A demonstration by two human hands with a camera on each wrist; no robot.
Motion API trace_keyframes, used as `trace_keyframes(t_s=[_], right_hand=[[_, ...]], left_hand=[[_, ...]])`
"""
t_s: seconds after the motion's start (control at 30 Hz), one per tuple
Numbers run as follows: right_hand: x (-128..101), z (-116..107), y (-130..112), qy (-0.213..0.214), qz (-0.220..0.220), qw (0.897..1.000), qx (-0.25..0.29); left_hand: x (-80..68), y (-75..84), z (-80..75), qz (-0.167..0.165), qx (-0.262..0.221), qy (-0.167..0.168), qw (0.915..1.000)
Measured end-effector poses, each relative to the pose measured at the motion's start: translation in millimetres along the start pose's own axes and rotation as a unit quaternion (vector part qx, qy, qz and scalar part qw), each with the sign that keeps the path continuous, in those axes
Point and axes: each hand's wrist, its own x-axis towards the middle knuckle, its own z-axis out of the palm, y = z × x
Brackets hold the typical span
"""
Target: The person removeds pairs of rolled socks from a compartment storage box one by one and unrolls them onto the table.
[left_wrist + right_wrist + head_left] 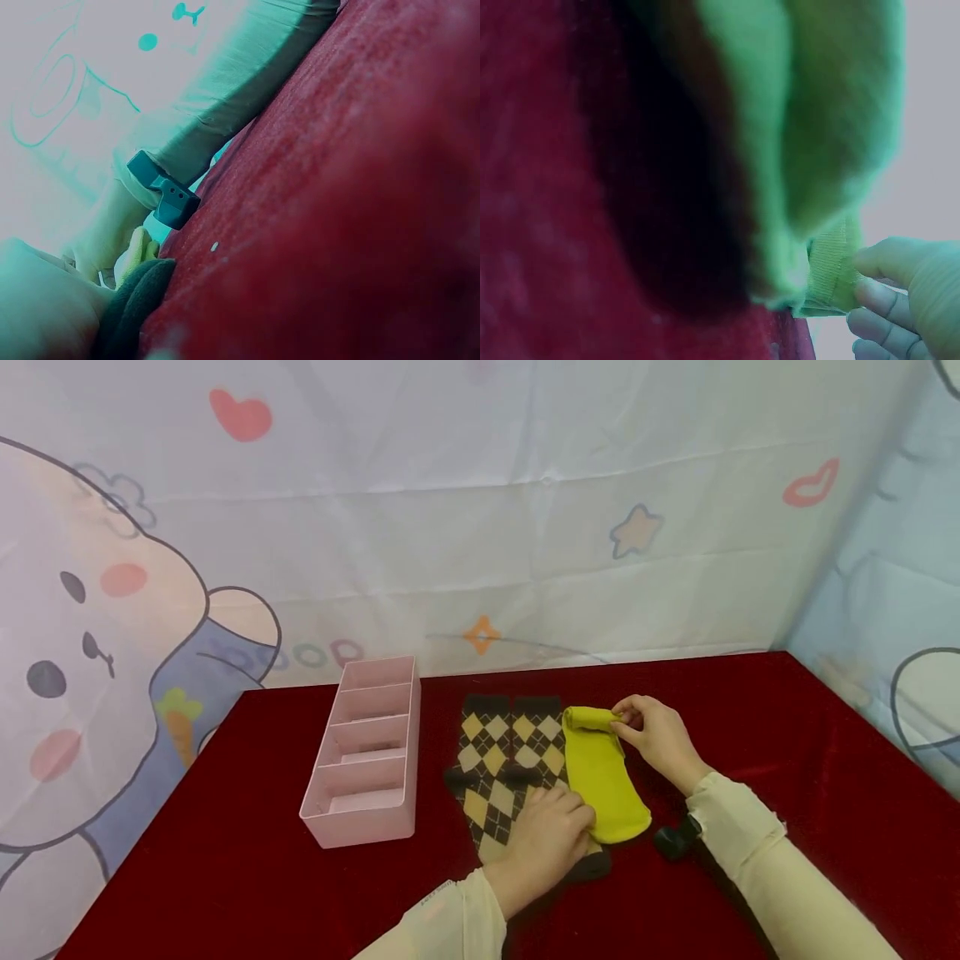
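Observation:
A yellow sock [606, 785] lies on the right with its top end folded into a roll. My right hand [660, 739] pinches the right end of that roll between thumb and fingers. The right wrist view shows the same hand [900, 300] at the sock's ribbed cuff [832, 262]. My left hand [547, 839] rests over the lower part of the brown-and-tan argyle socks [487, 802], its fingers at the left edge of the yellow sock. Those fingertips and the thumb are hidden. In the left wrist view, a dark sock toe [139, 300] shows beside the left hand [45, 307].
A pink organizer box [412, 793] with several compartments stands left of the socks. A dark red cloth [225, 860] covers the table. Behind it hangs a printed curtain [450, 527]. A small black device [675, 839] sits at the right wrist.

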Motion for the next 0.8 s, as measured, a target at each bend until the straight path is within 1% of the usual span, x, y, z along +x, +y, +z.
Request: trace_keyframes(t_s=[0.27, 0.67, 0.8], right_hand=[[8, 6, -2, -0.041, 0.007, 0.999, -0.007], [24, 2, 0, -0.092, 0.000, 0.995, -0.029], [30, 2, 0, -0.101, -0.005, 0.994, -0.031]], left_hand=[[-4.6, -0.4, 3.0, -0.002, -0.003, 0.001, 1.0000], [-2.6, -0.5, 0.7, 0.012, 0.017, 0.013, 0.9997], [-2.0, -1.1, -2.0, 0.013, 0.021, 0.010, 0.9996]])
